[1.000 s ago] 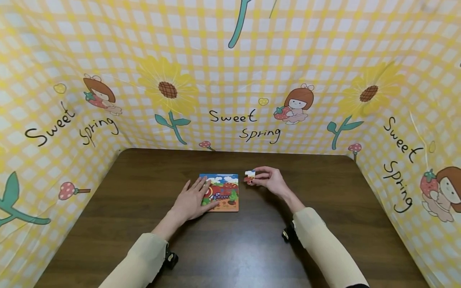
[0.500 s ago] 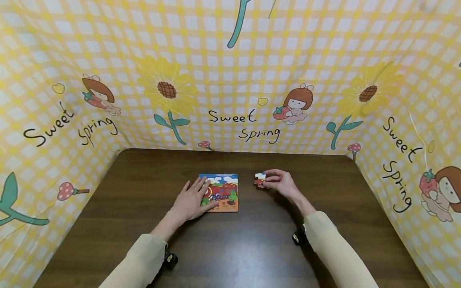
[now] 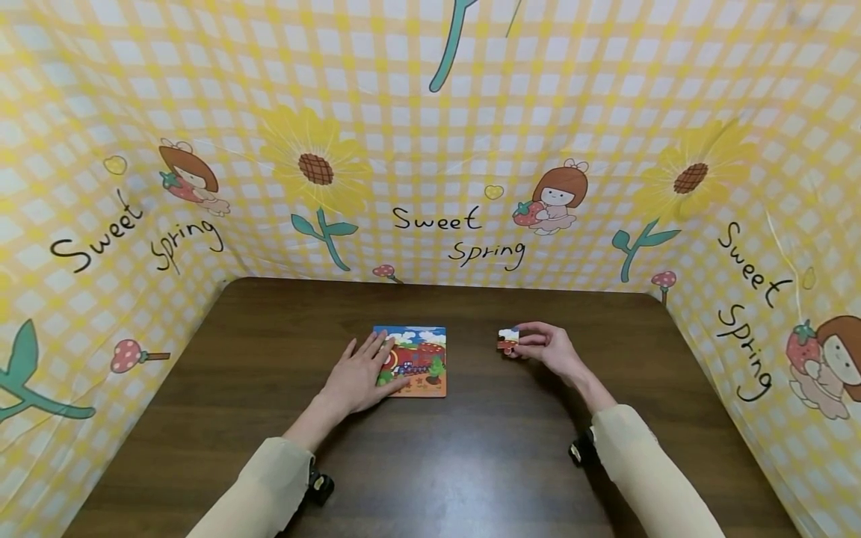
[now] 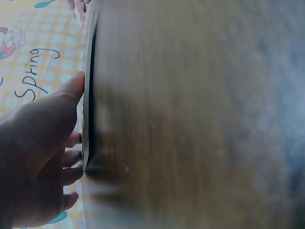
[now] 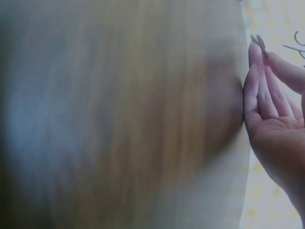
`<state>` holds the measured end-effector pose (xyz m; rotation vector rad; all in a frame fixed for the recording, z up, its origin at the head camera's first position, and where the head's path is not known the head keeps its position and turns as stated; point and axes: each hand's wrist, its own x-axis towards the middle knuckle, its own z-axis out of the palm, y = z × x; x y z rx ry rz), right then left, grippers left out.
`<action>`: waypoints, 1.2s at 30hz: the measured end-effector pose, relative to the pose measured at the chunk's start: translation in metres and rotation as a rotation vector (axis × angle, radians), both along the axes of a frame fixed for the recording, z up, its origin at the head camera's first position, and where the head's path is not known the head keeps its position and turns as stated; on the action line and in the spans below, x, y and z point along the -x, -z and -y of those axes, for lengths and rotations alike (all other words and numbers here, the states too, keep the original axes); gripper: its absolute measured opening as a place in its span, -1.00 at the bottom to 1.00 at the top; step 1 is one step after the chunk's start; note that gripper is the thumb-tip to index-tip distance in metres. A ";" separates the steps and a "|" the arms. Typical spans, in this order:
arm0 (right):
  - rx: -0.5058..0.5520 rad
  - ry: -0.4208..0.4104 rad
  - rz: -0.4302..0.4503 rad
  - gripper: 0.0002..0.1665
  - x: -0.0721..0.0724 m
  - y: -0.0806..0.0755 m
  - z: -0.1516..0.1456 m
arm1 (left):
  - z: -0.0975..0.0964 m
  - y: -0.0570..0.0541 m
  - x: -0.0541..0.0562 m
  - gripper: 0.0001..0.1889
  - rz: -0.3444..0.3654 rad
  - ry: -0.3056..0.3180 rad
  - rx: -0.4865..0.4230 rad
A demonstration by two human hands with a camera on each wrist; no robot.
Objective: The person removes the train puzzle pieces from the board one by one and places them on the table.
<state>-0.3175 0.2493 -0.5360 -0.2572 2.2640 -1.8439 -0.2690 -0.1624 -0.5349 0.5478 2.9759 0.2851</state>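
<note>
The picture board (image 3: 425, 366) shows blue sky, white clouds, red and blue shapes, green trees and orange ground. The small piece (image 3: 507, 340) is white above, red below. Dark brown with streaky grain marks the bench (image 3: 430, 463); cream, the sleeves (image 3: 252, 486). The cloth (image 3: 430, 134) is yellow, peach and white check, printed with yellow sunflowers (image 3: 316, 169), teal stems and black lettering (image 3: 437, 219).

Cream slvs (image 3: 252, 489), L & R, plain cuffs (image 3: 613, 427); sm. blk boxy units (image 3: 321, 486) by both
</note>
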 end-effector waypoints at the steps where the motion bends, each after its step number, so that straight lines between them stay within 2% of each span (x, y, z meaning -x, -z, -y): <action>1: -0.006 -0.002 0.000 -0.41 0.000 0.000 -0.003 | 0.000 0.000 0.000 0.01 0.001 0.001 -0.002; 13: -0.059 -0.020 0.009 -0.40 -0.002 -0.003 -0.029 | 0.000 0.000 0.000 0.00 0.004 -0.004 0.001; 25: -0.118 -0.057 -0.013 -0.43 0.001 -0.007 -0.035 | 0.000 -0.003 -0.001 0.01 0.004 -0.003 -0.010; 36: -0.321 -0.054 -0.090 -0.48 0.004 -0.007 -0.035 | 0.000 -0.002 -0.001 0.01 0.006 -0.002 -0.019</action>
